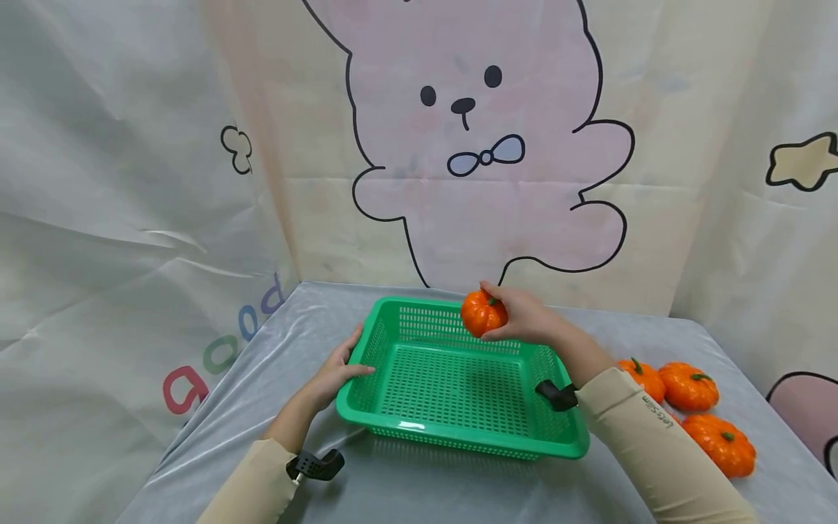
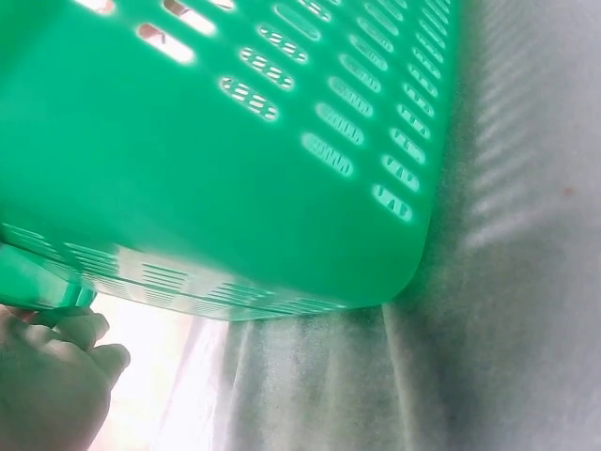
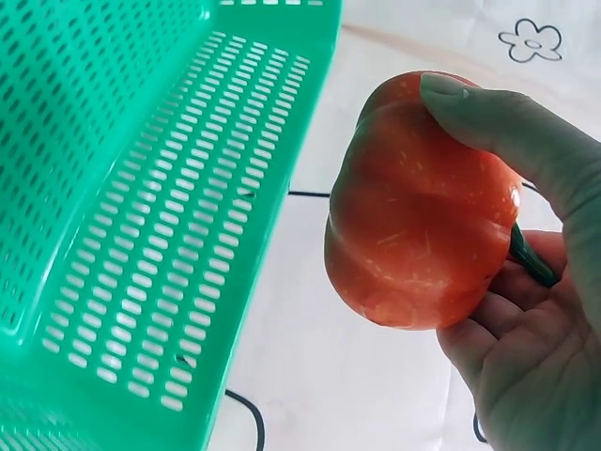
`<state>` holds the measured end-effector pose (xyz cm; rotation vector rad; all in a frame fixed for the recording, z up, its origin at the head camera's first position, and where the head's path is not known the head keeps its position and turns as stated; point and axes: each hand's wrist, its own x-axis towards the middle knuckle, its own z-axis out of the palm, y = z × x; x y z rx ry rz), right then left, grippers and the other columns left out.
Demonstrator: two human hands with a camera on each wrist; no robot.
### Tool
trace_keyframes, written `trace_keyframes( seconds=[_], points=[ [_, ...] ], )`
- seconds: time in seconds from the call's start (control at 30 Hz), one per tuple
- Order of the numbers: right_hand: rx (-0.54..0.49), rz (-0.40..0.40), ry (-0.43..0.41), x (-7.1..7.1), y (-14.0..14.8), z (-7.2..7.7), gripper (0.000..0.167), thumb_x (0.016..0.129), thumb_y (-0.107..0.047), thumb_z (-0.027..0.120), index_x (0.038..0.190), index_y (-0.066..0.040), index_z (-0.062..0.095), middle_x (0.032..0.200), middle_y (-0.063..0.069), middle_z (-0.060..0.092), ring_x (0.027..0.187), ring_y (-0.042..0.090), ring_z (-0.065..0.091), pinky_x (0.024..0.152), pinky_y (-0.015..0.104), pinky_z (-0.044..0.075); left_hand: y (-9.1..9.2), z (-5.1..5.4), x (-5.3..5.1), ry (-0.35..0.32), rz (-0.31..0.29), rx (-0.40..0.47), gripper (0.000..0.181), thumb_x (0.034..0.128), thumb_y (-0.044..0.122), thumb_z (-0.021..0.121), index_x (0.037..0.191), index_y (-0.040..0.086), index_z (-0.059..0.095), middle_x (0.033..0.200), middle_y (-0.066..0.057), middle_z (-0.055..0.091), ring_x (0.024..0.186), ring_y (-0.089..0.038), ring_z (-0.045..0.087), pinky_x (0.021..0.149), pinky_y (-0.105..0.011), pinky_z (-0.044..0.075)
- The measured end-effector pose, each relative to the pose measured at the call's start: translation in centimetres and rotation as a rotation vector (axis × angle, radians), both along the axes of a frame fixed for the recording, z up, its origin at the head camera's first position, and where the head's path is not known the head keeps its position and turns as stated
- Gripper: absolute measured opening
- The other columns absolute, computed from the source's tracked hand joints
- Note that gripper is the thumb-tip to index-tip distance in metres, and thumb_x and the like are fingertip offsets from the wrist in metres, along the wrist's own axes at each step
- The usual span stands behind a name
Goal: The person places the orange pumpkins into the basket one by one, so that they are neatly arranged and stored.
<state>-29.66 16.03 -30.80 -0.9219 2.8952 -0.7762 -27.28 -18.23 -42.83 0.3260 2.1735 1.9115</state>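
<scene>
A small orange pumpkin (image 1: 483,314) with a green stem is held in my right hand (image 1: 524,314), above the far rim of a green plastic basket (image 1: 458,431). In the right wrist view, the thumb lies across the pumpkin (image 3: 423,207) and the fingers bend beneath it, near the stem. My left hand (image 1: 335,375) grips the basket's left rim, thumb over the inner side and fingers along the outside. The left wrist view shows the basket's outer wall (image 2: 188,141), with the left hand (image 2: 56,381) at its rim in the lower left corner.
Several more orange pumpkins (image 1: 689,387) lie on the grey cloth-covered table (image 1: 419,487) to the right, partly hidden behind my right sleeve (image 1: 655,444). A printed curtain (image 1: 537,218) with a cartoon bear hangs behind the table, and more curtain hangs at both sides.
</scene>
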Motion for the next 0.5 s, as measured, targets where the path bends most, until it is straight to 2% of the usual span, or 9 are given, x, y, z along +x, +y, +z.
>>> trace_keyframes(
  seconds=[0.17, 0.37, 0.5],
  points=[
    [0.001, 0.022, 0.003, -0.5, -1.2, -0.2, 0.089, 0.074, -0.019, 0.077, 0.145, 0.002, 0.028, 0.135, 0.018, 0.048, 0.108, 0.031, 0.054, 0.086, 0.041, 0.05, 0.1, -0.1, -0.1, -0.003, 0.002, -0.01, 0.09, 0.0855, 0.002, 0.057, 0.151, 0.015, -0.002, 0.158, -0.006, -0.008, 0.142, -0.031, 0.013, 0.092, -0.032, 0.045],
    [-0.003, 0.036, 0.006, -1.0, -2.3, -0.3, 0.089, 0.074, -0.02, 0.078, 0.145, 0.001, 0.029, 0.135, 0.017, 0.049, 0.108, 0.029, 0.055, 0.086, 0.04, 0.05, 0.1, 0.0, -0.2, 0.002, -0.004, -0.037, 0.089, 0.0861, 0.002, 0.057, 0.151, 0.014, -0.002, 0.158, -0.006, -0.009, 0.143, -0.031, 0.011, 0.095, -0.034, 0.045],
    [-0.015, 0.062, -0.037, -1.6, -3.2, -0.7, 0.089, 0.074, -0.019, 0.077, 0.145, 0.001, 0.028, 0.137, 0.016, 0.047, 0.109, 0.029, 0.054, 0.088, 0.04, 0.05, 0.0, 0.0, -0.2, -0.002, -0.003, -0.033, 0.089, 0.0859, 0.002, 0.057, 0.151, 0.014, -0.002, 0.158, -0.006, -0.009, 0.143, -0.031, 0.012, 0.092, -0.033, 0.046]
  ],
)
